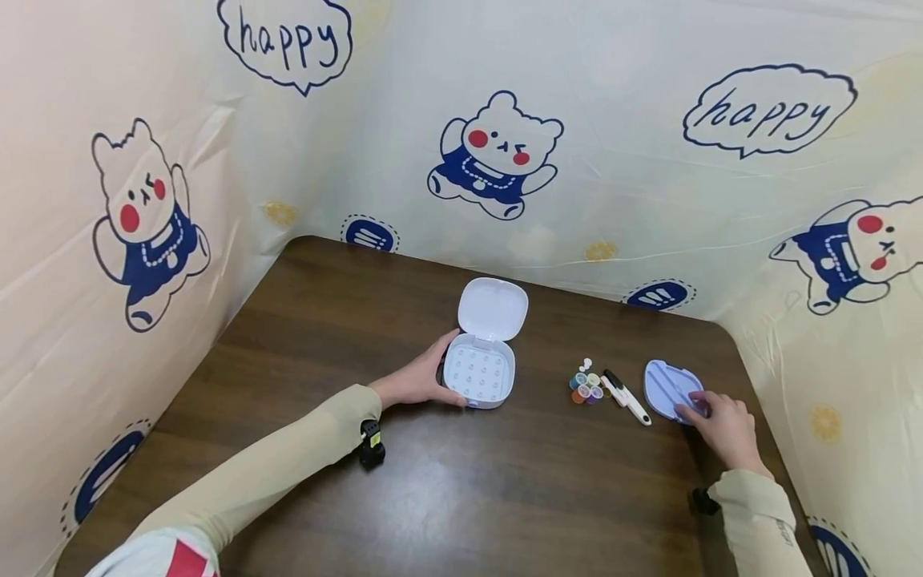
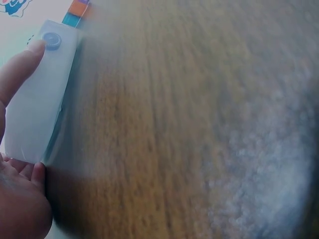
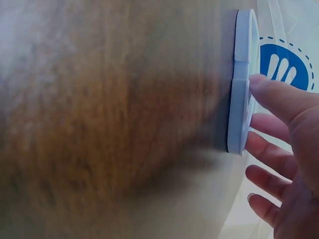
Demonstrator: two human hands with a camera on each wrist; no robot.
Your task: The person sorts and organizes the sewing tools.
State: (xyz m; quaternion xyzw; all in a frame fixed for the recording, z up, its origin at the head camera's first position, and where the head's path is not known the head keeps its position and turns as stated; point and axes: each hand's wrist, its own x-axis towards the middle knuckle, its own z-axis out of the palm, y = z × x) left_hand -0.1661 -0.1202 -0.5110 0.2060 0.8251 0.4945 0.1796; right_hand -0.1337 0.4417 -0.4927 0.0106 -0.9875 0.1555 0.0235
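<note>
Head view: left hand point(image 1: 427, 378) grips the white rounded-square plastic box point(image 1: 486, 403), thumb along the near wall, fingers round the left side. Its glossy white lid point(image 1: 493, 308) is hinged back, just beyond the fingertips; small blue prints dot the box floor. Right hand point(image 1: 728, 429) has thumb and index finger at the near right edge of the flat periwinkle-blue plastic tray point(image 1: 658, 393). Left of those fingers, in order: slim white-and-black tool point(image 1: 634, 406), then a cluster of small round multicoloured pots point(image 1: 587, 389) with small white pieces point(image 1: 586, 364) just beyond. All on the dark brown wooden table point(image 1: 505, 497).

Left wrist view: thumb presses the box wall beside a round blue-grey latch point(image 2: 52, 41); other fingers curl at the opposite end.

Right wrist view: thumb tip on the tray's rim, index and middle tips close by, ring and little fingers loosely bent, clear of it. Can't tell if it's pinched or just touched.
</note>
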